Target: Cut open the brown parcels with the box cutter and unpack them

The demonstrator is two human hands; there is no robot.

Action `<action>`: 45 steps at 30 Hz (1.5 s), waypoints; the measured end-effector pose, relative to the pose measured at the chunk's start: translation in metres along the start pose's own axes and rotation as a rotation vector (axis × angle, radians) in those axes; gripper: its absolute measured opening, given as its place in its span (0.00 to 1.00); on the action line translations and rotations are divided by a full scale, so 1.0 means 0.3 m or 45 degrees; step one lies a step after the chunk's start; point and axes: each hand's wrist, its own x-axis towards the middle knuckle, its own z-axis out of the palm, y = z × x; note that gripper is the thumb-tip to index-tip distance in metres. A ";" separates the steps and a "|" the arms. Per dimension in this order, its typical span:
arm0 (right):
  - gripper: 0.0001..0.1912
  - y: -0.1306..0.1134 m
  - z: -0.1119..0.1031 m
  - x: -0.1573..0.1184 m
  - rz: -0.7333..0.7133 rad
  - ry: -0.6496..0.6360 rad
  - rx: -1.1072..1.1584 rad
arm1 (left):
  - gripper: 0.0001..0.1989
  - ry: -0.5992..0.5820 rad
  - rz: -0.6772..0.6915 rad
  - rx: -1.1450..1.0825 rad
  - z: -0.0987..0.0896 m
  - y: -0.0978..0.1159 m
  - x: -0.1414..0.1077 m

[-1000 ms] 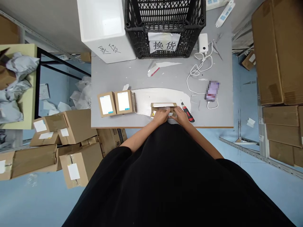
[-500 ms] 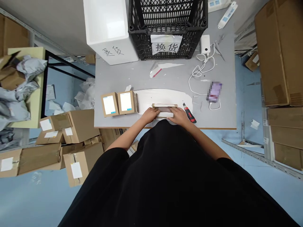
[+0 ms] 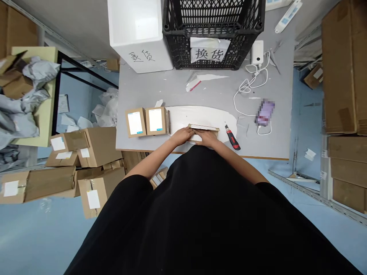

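Hands closer together than moment earlier, both lying flat on small cardboard box (image 3: 204, 128), pressing rather than clasping: left hand (image 3: 182, 135) at its left end, right hand (image 3: 207, 138) at its middle. Box on white sheet (image 3: 200, 114), near table (image 3: 137, 91) edge; likely light, stiff, best held by long edges. Box cutter (image 3: 232, 137) just right; two boxes (image 3: 145, 121) left; black crate (image 3: 213, 34) far.

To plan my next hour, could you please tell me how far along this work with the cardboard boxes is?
Two kraft boxes look done: they sit to the side, each with a white label on top. In hand is a third kraft box, pressed on a white sheet by the left hand and right hand. Left: its top is mostly hidden, so I cannot tell whether it is labelled. A utility knife lies beside it.
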 end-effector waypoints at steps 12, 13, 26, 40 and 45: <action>0.36 -0.022 -0.017 -0.008 0.070 0.018 -0.070 | 0.15 0.202 -0.131 0.031 0.026 0.076 -0.071; 0.31 -0.019 -0.016 -0.037 0.076 0.067 -0.099 | 0.16 0.239 -0.142 0.024 0.032 0.083 -0.080; 0.37 0.145 0.171 -0.298 0.433 0.752 0.431 | 0.58 0.203 -0.103 0.009 -0.030 0.132 0.065; 0.66 0.223 0.210 -0.264 0.627 0.496 1.215 | 0.44 0.273 -0.028 -0.080 0.040 0.152 0.168; 0.49 0.197 0.156 -0.290 0.455 0.491 1.663 | 0.46 0.434 -0.148 -0.354 0.063 0.186 0.170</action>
